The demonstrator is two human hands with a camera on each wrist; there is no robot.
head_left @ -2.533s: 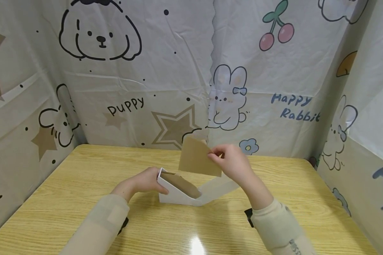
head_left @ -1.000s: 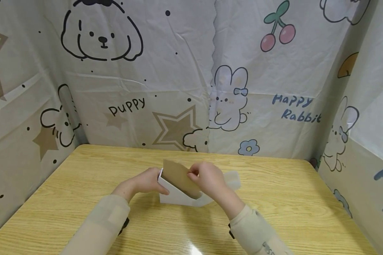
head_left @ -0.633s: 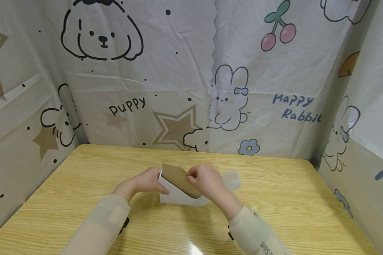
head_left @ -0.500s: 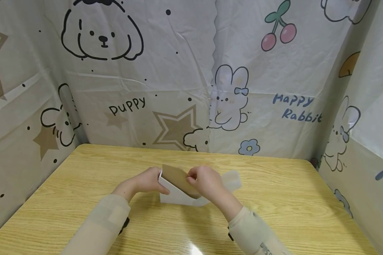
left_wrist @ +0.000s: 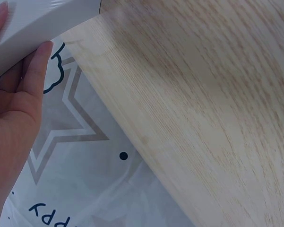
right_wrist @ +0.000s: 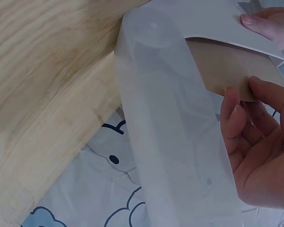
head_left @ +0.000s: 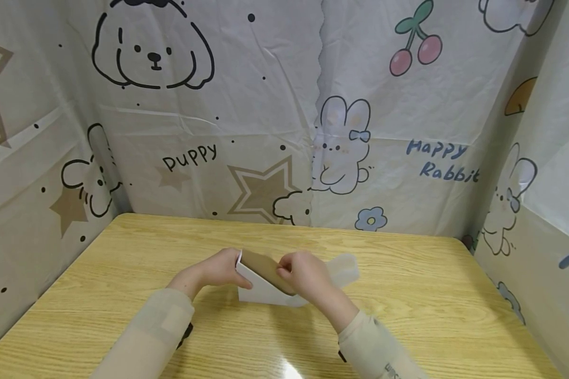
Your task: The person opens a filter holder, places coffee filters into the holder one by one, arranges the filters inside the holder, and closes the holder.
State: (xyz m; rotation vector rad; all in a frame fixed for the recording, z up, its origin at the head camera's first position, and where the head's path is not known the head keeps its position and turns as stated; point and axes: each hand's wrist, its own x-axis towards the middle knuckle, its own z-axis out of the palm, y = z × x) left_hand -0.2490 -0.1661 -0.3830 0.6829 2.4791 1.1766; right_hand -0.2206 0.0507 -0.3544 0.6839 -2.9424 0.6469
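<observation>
A white box (head_left: 264, 292) with a slanted open top stands on the table. My left hand (head_left: 220, 269) grips its taller left end, thumb along the near side; in the left wrist view, fingers lie under the edge of the white box (left_wrist: 47, 28). Brown cardboard (head_left: 258, 265) sits within the opening, nearly level with the slanted edge. My right hand (head_left: 307, 272) pinches its upper edge; the right wrist view shows thumb and fingertips at the edge of the cardboard (right_wrist: 222, 66). A translucent strip (right_wrist: 165, 118) extends from the box's low end, partly hidden behind my right hand in the head view.
The wood-grain table (head_left: 170, 242) spreads around the box. Behind it and at the sides hangs a printed white cloth (head_left: 265, 105) with cartoon animals, close to the table's back edge.
My right hand has brought the cardboard down and left from above the table into the box, and it has sunk lower within the opening. The left hand stays on the box.
</observation>
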